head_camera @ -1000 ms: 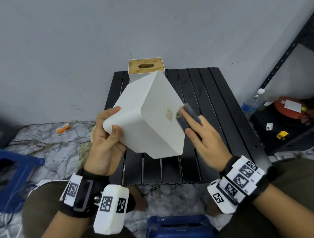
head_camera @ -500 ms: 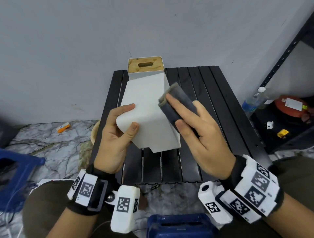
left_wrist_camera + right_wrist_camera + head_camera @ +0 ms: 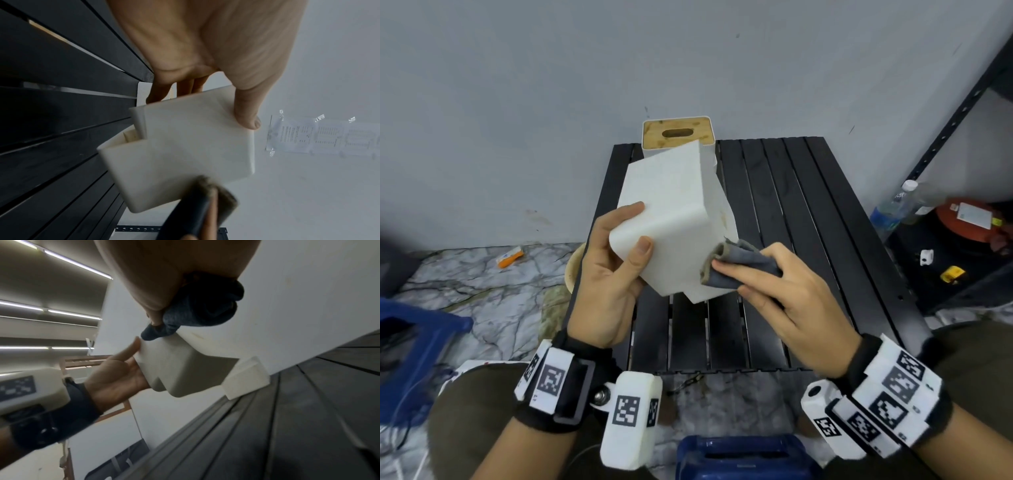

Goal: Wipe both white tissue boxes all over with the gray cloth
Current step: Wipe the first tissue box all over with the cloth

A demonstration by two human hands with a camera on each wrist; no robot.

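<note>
Head view, centre frame: left hand [image 3: 608, 274] grips the lifted tissue box [image 3: 671, 219] while right hand [image 3: 784, 294] presses the gray cloth [image 3: 739, 267] on its side; the remaining faces and the second box [image 3: 677, 134] likely follow.

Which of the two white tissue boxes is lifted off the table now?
The near tissue box, tilted in the air: the left hand grips it and the right hand presses the gray cloth on it. The far box, with its wooden lid, stands on the table.

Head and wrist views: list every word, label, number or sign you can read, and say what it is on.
No text is legible.
Wristband markers: black-and-white square codes, no words.
Taped sheet on the wall: printed lines, blurred.
Bottle label: too small.
White label on the red object: too small.
</note>
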